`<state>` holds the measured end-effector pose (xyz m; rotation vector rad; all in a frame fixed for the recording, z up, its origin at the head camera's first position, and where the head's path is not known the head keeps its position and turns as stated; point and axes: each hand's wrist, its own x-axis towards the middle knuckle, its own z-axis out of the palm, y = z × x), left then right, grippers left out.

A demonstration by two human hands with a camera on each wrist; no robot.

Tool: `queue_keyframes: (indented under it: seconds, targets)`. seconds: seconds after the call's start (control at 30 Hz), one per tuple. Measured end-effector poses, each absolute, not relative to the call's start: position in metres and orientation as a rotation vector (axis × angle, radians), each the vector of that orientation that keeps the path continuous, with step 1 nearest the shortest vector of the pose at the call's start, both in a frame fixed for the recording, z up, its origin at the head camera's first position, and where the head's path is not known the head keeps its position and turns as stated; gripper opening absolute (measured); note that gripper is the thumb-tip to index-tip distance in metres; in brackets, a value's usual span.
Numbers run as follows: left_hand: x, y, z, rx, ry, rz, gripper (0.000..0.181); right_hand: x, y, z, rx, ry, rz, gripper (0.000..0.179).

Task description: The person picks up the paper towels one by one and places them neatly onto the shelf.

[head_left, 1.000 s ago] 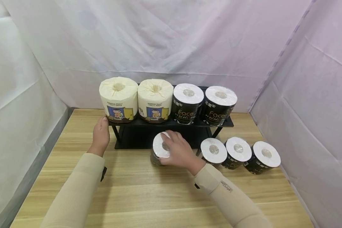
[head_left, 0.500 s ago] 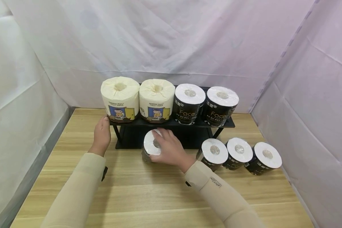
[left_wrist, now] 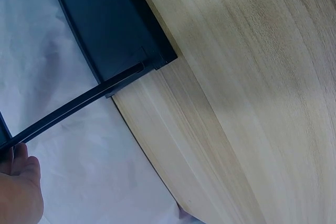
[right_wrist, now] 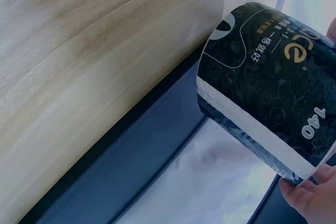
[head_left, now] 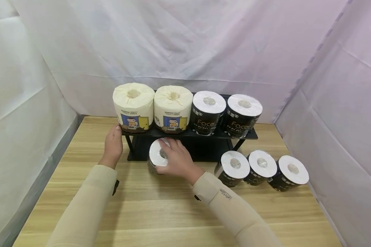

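We see the right hand [head_left: 176,159] gripping a black-wrapped roll [head_left: 154,158] by its top end, while the left hand [head_left: 113,144] holds the left end of the rack's upper shelf [head_left: 251,135]. The gripped roll lies between the 2 hands, its long axis near upright and its hollow end facing up. It is at the front of the lower shelf [head_left: 201,149], toward that shelf's left end — we cannot tell whether its base touches anything. The upper shelf's front edge runs just behind the right fingertips, with a slanting leg [left_wrist: 73,107] closing the left end; the freer room is over the near tabletop [head_left: 160,212]. Farther out, we have 2 cream rolls [head_left: 173,111] and 2 black rolls [head_left: 208,118] on top — and 3 more rolls [head_left: 235,166] standing to the right on the wood.
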<state>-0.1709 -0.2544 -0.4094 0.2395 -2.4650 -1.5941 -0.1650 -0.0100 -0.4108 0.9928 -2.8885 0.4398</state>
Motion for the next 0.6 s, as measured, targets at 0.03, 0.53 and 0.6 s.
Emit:
queue_keyframes:
  seconds: [0.03, 0.53, 0.6]
  targets:
    - [-0.171, -0.254, -0.409, 0.239, -2.466, -1.598, 0.062, -0.165, -0.012, -0.411, 0.992, -2.892, 0.439, 0.091]
    - [-0.173, -0.255, -0.411, 0.269, -2.455, -1.577, 0.061, -0.166, -0.041, -0.413, 0.988, -2.910, 0.464, 0.095]
    - [-0.173, -0.255, -0.412, 0.270, -2.448, -1.582, 0.061, -0.166, -0.044, -0.414, 0.981, -2.906, 0.453, 0.094]
